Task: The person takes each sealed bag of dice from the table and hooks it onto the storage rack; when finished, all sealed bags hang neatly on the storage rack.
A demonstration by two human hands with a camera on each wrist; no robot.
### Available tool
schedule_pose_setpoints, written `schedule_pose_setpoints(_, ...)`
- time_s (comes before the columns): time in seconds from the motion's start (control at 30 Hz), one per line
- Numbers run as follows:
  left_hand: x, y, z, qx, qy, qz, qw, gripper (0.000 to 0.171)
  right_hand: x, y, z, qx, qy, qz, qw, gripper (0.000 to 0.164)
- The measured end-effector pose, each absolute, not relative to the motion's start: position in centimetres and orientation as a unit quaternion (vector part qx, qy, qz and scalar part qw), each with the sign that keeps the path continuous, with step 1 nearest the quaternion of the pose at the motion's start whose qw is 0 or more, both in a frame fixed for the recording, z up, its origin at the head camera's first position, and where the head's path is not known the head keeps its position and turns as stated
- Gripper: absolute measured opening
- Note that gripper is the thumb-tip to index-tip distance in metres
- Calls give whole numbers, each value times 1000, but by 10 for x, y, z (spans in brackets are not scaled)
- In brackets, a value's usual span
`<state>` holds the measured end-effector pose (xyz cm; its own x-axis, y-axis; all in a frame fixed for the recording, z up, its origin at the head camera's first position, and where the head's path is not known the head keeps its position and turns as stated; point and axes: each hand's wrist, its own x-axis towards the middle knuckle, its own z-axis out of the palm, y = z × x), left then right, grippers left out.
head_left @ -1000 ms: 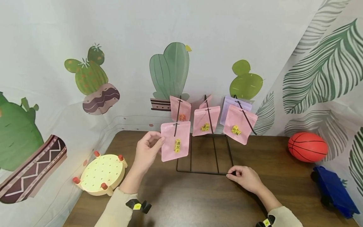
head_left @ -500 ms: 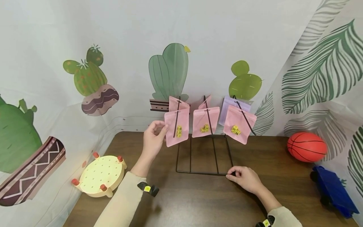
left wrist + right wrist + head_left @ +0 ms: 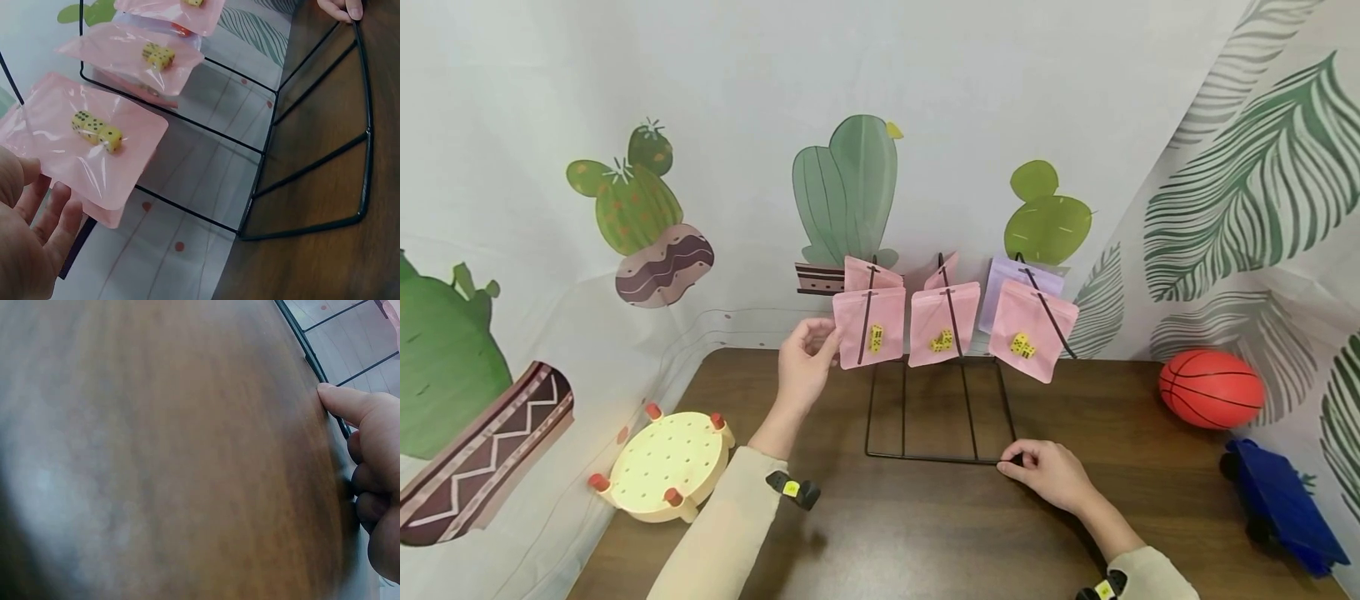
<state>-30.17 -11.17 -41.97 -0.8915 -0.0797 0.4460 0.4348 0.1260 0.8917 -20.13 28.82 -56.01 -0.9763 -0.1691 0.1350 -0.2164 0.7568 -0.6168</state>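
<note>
A pink zip bag (image 3: 859, 327) with yellow dice hangs from the left hook of a black wire rack (image 3: 932, 457). My left hand (image 3: 805, 360) is at its left edge, fingers loosely bent. In the left wrist view, the thumb and fingertips (image 3: 59, 190) lie by the edge of that bag (image 3: 119, 169); whether they touch it is hard to tell. My right hand (image 3: 1047, 472) grips the front right corner of the rack's base. Other pink bags with yellow dice hang on the middle hook (image 3: 943, 312) and right hook (image 3: 1011, 321).
Behind the front bags hang more pink bags (image 3: 859, 273) and a purple bag (image 3: 1000, 275). On the wooden table (image 3: 910, 525) stand a yellow pegged round board (image 3: 666, 462) at left, a red basketball (image 3: 1212, 389) and a blue toy cart (image 3: 1285, 504) at right.
The left hand has moved up and a little right, sliding the left bag back along its hook. The bag then swung flat as the hand stayed beside it. The right hand has stayed put.
</note>
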Motion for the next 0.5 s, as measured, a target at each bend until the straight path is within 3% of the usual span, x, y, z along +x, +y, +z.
schedule_pose_setpoints(0.33,-300,-124,-428,-100,-734,-648,177,26,-199,289,-559,102,-934,340,28,10)
schedule_pose_setpoints(0.5,-300,-130,-426,-93,-739,-642,183,25,-199,293,-557,125,-918,372,57,3)
